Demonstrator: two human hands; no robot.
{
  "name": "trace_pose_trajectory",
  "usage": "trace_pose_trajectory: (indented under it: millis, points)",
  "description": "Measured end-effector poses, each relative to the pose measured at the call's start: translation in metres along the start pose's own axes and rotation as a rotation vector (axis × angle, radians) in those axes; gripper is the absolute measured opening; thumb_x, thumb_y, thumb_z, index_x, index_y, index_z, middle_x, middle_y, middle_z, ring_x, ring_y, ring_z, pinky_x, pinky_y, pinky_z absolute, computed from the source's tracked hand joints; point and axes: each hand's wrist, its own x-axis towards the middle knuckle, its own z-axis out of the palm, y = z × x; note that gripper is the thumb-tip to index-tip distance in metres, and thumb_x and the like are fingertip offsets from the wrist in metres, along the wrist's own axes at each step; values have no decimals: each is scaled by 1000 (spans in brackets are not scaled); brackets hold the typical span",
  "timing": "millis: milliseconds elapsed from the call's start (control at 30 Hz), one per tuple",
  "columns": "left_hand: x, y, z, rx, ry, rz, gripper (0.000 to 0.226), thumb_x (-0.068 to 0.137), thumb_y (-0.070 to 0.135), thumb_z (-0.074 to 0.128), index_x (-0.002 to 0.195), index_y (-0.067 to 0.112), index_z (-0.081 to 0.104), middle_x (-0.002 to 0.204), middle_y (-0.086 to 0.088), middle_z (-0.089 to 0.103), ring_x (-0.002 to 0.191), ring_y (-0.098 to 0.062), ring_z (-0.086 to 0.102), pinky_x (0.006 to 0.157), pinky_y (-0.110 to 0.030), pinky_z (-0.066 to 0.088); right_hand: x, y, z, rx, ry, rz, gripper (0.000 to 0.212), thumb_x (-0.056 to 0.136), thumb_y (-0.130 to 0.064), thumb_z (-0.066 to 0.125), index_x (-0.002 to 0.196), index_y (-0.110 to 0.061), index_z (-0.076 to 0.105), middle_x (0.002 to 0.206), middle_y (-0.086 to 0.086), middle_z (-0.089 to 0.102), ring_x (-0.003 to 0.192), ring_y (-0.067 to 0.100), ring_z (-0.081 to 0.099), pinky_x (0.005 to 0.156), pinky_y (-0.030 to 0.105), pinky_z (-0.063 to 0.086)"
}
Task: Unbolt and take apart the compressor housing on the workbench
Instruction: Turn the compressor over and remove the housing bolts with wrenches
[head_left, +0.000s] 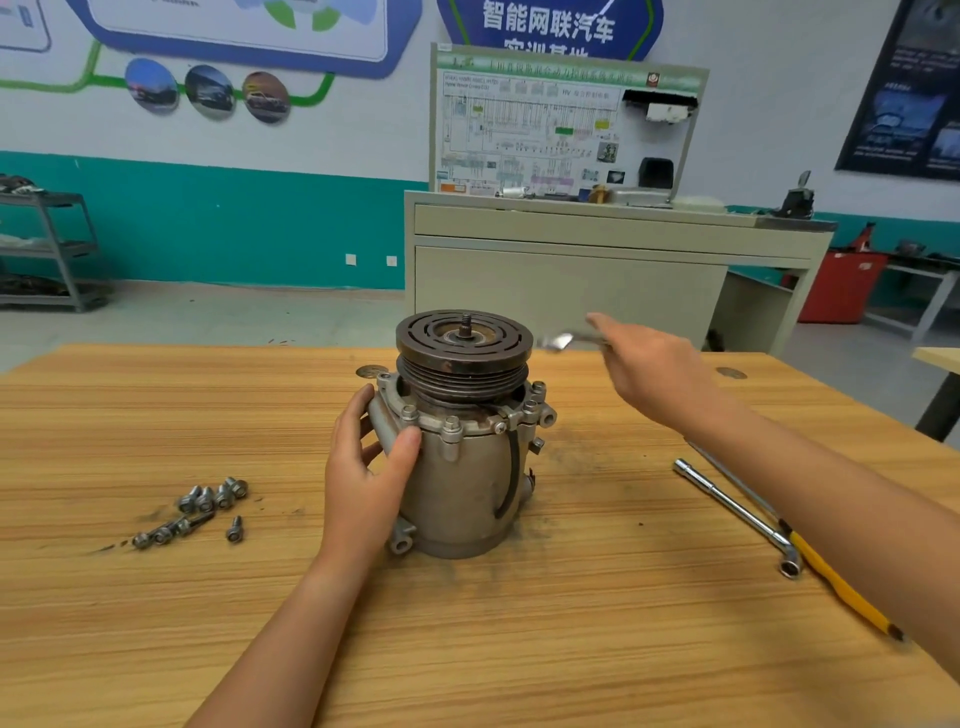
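At the middle of the worktop (156, 623): compressor housing (462, 483), grey metal, standing upright on its end.
Top of unit: dark grooved pulley (464, 343) with a threaded shaft stub at its centre.
Flange: several flange bolts (451, 426) seated round the rim below the pulley.
Left hand (363, 478): grips the housing's left side, thumb across the front, fingers wrapped behind.
Right hand (654, 374): raised off the worktop just right of the pulley, holding a metal tool (558, 341); blurred, type not legible.
Toward the left edge: loose bolts (208, 506), a small cluster lying flat, well apart from the housing.
Toward the right edge: L-shaped socket wrench (737, 514), chrome, lying flat.
Beside the wrench: yellow-handled tool (831, 577), partly hidden under the right forearm.
Surface: wood-grain, dark grime smudges round the housing's base.
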Motion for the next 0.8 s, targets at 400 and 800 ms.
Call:
trace_pose_trajectory:
  millis: [400, 800]
  points:
    - [-3, 6, 6, 88, 71, -44, 65, 83, 31, 65, 141, 25, 37, 137, 9, 43, 105, 8, 49, 73, -5, 40, -76, -31, -82, 32, -398, 99, 43, 93, -25, 34, 134, -38, 35, 66, -11, 47, 69, 18, 52, 58, 31, 42]
    - [-6, 11, 5, 86, 65, -76, 66, 85, 35, 65, 143, 28, 36, 135, 16, 39, 123, -9, 45, 101, -37, 44, -51, -84, -111, -422, -439, -164, 45, 85, 0, 39, 126, -15, 47, 59, -4, 28, 45, 12, 25, 37, 25, 17]
